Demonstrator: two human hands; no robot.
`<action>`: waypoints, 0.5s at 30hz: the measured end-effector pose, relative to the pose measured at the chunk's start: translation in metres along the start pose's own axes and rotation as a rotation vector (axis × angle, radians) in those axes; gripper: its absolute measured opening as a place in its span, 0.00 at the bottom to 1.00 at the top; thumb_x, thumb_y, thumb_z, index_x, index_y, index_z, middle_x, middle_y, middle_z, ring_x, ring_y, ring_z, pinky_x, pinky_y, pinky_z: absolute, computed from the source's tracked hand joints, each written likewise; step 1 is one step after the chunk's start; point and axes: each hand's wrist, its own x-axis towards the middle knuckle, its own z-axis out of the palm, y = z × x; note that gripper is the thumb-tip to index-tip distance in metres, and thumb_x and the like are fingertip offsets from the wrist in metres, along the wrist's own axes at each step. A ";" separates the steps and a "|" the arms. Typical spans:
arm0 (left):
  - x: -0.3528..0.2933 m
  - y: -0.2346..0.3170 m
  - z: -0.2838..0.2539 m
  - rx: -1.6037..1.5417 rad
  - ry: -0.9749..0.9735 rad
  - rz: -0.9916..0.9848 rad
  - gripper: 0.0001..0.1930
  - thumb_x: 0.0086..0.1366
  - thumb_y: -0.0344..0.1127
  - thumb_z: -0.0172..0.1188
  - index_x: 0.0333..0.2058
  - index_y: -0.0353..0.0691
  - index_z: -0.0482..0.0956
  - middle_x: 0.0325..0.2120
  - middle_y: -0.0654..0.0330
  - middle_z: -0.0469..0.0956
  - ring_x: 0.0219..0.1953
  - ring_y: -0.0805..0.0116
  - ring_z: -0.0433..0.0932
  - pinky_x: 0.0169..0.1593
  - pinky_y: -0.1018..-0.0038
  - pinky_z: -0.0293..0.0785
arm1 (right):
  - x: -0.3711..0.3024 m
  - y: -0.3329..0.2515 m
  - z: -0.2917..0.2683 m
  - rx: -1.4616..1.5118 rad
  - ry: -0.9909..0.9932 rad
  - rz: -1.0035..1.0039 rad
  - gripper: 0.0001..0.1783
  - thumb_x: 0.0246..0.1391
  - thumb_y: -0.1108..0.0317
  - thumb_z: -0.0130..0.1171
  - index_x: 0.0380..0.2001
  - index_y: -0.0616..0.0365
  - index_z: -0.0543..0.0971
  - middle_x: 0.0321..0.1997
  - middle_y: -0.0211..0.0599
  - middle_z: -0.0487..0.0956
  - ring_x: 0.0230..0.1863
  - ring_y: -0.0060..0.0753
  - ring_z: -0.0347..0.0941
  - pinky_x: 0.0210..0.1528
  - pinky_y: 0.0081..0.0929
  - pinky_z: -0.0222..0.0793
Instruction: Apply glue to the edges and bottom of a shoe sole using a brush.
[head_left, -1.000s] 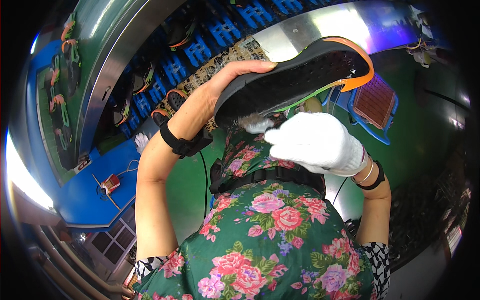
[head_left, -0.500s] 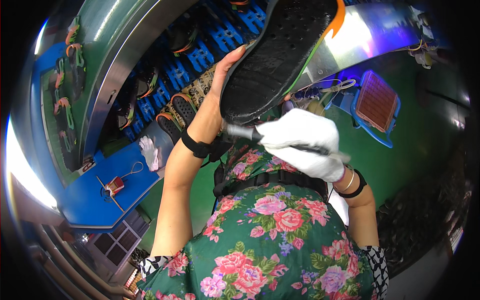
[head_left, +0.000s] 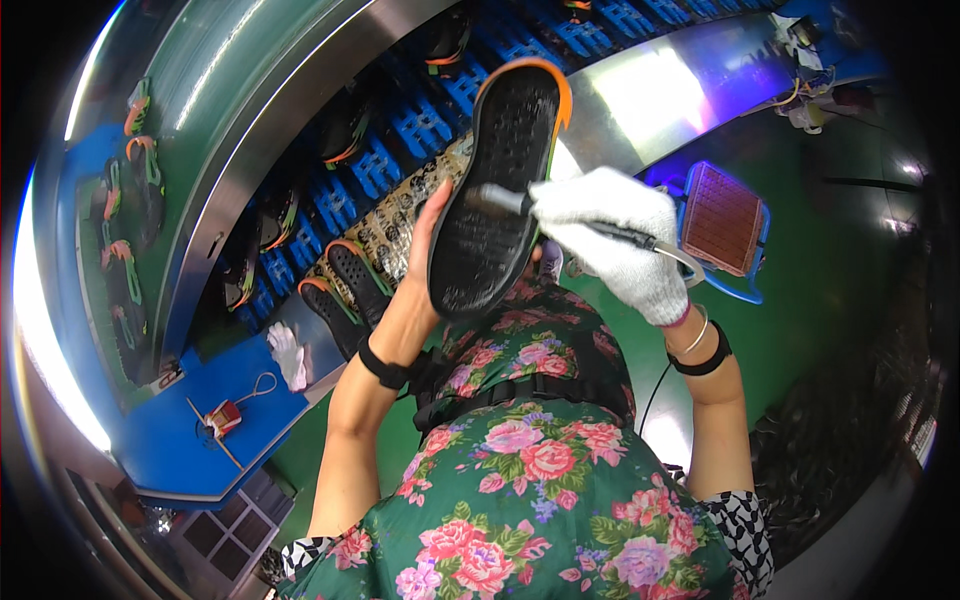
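The sole point(head_left: 505, 160) is at the upper centre of the frame, its dark face turned to the camera. Its long axis runs steeply, from the wide lower end near the middle of the frame to the orange-rimmed upper end, leaning slightly right. It lies between the two hands; the left is nearer, being in contact, while the right works in from the right-hand edge.

Left hand point(head_left: 424, 255): bare, grasping the sole. The thumb lies along the left edge, and a fingertip shows at the right edge, so the fingers appear to pass underneath; the rest of the grip is hidden.

Right hand point(head_left: 620, 245): in a white knit glove, fingers closed round the brush point(head_left: 512, 200). A pale tube point(head_left: 690, 266) trails behind the grip. The brush points left, across the sole's long axis, with its bristles over the middle of the face. They appear to touch it, though blur at the tip prevents certainty. Whether the glove itself touches the sole cannot be told.

Surroundings: two perforated shoes point(head_left: 358, 277) left of the left hand; a spare glove point(head_left: 288, 356) on the blue table point(head_left: 165, 450), lower left.
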 end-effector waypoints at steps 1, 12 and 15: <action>-0.003 -0.007 0.001 -0.077 -0.022 -0.004 0.41 0.73 0.66 0.43 0.67 0.33 0.67 0.56 0.38 0.77 0.51 0.32 0.81 0.55 0.42 0.80 | 0.009 0.001 -0.008 -0.180 0.073 -0.135 0.11 0.49 0.77 0.72 0.38 0.59 0.88 0.39 0.41 0.88 0.38 0.35 0.84 0.43 0.31 0.80; -0.018 -0.015 -0.016 -0.212 -0.003 0.215 0.38 0.75 0.63 0.42 0.70 0.38 0.63 0.64 0.39 0.70 0.63 0.36 0.72 0.65 0.33 0.68 | -0.031 -0.026 0.033 -0.233 -0.127 -0.387 0.13 0.50 0.75 0.68 0.42 0.57 0.86 0.43 0.40 0.86 0.37 0.38 0.82 0.40 0.34 0.79; -0.019 -0.012 -0.015 -0.184 -0.102 0.086 0.41 0.72 0.67 0.44 0.66 0.34 0.68 0.57 0.36 0.76 0.53 0.30 0.79 0.59 0.32 0.72 | 0.002 -0.008 0.008 -0.502 -0.037 -0.498 0.14 0.52 0.76 0.67 0.44 0.58 0.87 0.44 0.41 0.86 0.38 0.38 0.83 0.40 0.33 0.79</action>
